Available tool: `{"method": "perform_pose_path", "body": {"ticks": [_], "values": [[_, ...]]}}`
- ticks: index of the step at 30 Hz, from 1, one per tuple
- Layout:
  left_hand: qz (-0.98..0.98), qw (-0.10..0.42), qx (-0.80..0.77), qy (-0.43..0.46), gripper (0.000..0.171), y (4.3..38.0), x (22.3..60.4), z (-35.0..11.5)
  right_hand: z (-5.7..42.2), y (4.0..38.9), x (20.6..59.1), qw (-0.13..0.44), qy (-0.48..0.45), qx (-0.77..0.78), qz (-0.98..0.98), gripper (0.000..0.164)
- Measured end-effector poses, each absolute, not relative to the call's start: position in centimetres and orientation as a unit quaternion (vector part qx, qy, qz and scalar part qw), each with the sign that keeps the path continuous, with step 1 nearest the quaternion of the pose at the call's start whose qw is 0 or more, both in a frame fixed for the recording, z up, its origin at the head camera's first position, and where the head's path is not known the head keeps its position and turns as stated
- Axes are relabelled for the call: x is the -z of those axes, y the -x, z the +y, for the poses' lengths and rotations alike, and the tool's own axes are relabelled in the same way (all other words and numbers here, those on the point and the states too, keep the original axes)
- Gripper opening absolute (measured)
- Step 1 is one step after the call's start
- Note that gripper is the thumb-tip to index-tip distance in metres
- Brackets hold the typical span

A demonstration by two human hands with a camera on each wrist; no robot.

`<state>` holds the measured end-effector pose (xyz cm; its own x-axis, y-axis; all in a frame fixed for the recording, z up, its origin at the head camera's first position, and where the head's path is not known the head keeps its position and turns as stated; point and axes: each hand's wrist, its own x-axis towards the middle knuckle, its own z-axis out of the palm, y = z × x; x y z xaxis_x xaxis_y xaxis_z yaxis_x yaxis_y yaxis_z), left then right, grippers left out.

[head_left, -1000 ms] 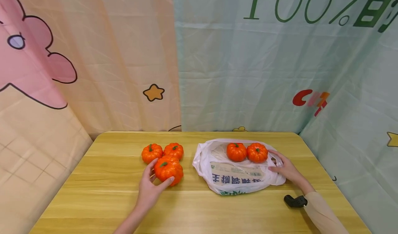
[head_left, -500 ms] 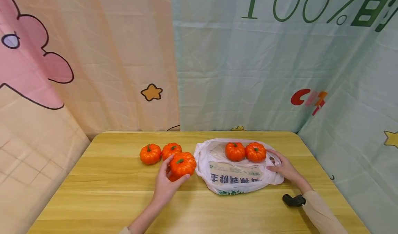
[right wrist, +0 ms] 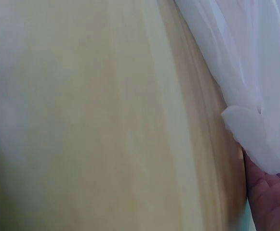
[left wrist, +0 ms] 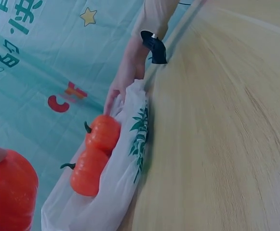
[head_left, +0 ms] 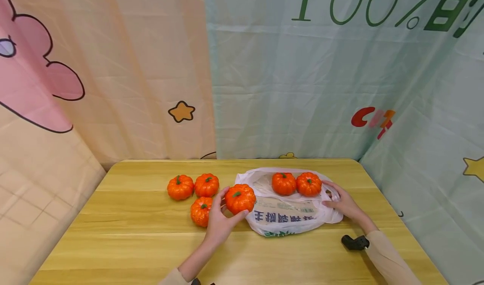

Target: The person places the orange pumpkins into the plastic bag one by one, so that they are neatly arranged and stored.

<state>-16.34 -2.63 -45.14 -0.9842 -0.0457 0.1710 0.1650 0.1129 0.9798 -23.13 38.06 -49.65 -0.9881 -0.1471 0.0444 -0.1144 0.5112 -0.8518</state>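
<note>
My left hand grips a small orange pumpkin with a green stem, held at the left edge of a white plastic bag. In the left wrist view, part of this pumpkin shows at the lower left. At the bag's right side my right hand holds the plastic between thumb and fingers; some fingertips are hidden by the bag in the right wrist view. Two pumpkins sit side by side inside the bag, a left one and a right one.
Three more pumpkins stand on the wooden table left of the bag: one at the far left, one beside it, and a nearer one. A printed curtain hangs behind the table.
My left hand has carried its pumpkin rightward, from over the table pumpkins to the bag's left edge. The nearer table pumpkin is now uncovered. My right hand stays on the bag.
</note>
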Motion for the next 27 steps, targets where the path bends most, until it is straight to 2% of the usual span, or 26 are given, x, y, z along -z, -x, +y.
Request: {"method": "perform_pose_path", "body": {"ticks": [11, 27], "values": [[-0.739, 0.072, 0.670, 0.025, 0.080, 18.0, 45.9, 0.2, 37.8, 23.2, 49.6, 0.027, 0.061, 0.485, 0.872, 0.073], [-0.765, 0.119, 0.633, -0.005, 0.080, 20.9, 46.8, 3.4, 37.9, 23.0, 49.4, 0.027, 0.056, 0.486, 0.872, 0.074]]}}
